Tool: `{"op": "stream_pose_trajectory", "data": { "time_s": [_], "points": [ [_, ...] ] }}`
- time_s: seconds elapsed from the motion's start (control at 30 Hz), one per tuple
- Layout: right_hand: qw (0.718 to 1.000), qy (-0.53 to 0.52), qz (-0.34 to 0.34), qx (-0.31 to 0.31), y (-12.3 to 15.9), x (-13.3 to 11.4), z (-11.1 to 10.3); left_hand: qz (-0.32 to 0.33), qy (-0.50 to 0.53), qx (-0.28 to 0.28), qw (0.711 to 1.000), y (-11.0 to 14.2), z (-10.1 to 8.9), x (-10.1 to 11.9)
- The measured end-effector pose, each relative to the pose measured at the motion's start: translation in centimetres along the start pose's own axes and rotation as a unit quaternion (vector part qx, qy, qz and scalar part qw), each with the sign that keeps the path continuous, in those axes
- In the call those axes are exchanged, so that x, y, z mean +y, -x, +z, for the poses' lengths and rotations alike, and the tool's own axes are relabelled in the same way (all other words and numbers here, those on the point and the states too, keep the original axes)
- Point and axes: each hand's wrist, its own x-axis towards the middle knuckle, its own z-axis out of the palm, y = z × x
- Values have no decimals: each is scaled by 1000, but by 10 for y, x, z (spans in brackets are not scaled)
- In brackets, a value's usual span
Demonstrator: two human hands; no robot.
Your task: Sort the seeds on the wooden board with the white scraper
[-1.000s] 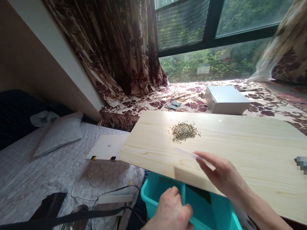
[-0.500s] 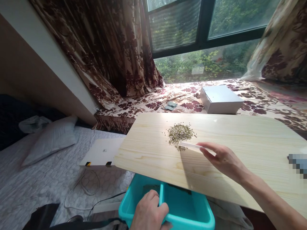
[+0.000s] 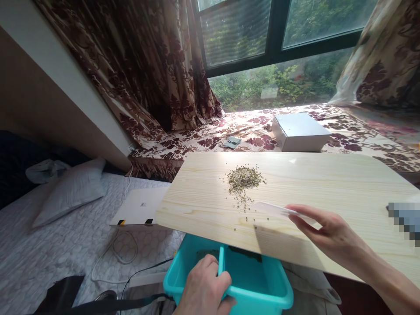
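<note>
My right hand (image 3: 323, 225) pinches a thin, whitish flat piece (image 3: 274, 209), its far end low over the wooden tabletop (image 3: 197, 199). Left of that end lies a pile of small greenish beans (image 3: 244, 178), with loose ones trailing toward the table's near edge. My left hand (image 3: 206, 284) grips the turquoise bin (image 3: 285, 291) where its middle divider meets the near rim. The bin has two compartments and sits partly beneath the table edge. Some dark contents show in its far part, mostly hidden by the tabletop.
A white box (image 3: 302, 131) and a small folded greenish cloth (image 3: 232, 142) rest on the patterned window ledge. On the bed to the left are a pillow (image 3: 70, 192), a flat white box (image 3: 141, 205) and cables. A blurred-out object (image 3: 405, 218) lies at the table's right side.
My right hand has drawn the flat piece to the right and nearer to me, away from the pile. Several beans now lie scattered toward the near edge. My left hand stays on the bin.
</note>
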Motion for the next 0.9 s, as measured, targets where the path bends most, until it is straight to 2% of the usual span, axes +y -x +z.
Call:
{"op": "stream_pose_trajectory", "data": {
  "time_s": [0.1, 0.2, 0.4, 0.5, 0.67, 0.9],
  "points": [
    [999, 23, 17, 26, 11, 10, -6, 4, -2, -17, 1000, -2, -6, 5],
    [998, 41, 21, 33, 22, 17, -9, 6, 2, -11, 1000, -3, -8, 9],
    [1000, 14, 21, 11, 40, 2, -4, 4, 21, 7, 1000, -1, -8, 11],
    [1000, -2, 22, 1, 34, -5, 0, 4, 29, 14, 999, -1, -9, 11],
    [999, 26, 22, 33, 14, -3, 8, 5, 28, 20, 999, -1, -9, 12],
    [1000, 7, 7, -9, 14, -10, 11, 8, 25, -6, 1000, -2, -19, 15]
  ]
}}
